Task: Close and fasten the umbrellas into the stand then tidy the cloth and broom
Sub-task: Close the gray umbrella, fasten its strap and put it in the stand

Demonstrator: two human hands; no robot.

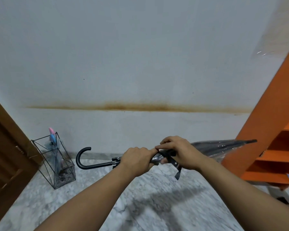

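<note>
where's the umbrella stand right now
In the head view the wire stand sits on the floor at lower left, against the wall beside the brown door, just left of the hook handle of the umbrella held in both hands.

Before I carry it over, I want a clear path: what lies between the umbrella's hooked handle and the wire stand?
Head view: only bare marble floor and baseboard separate the hooked handle from the wire stand.
</note>
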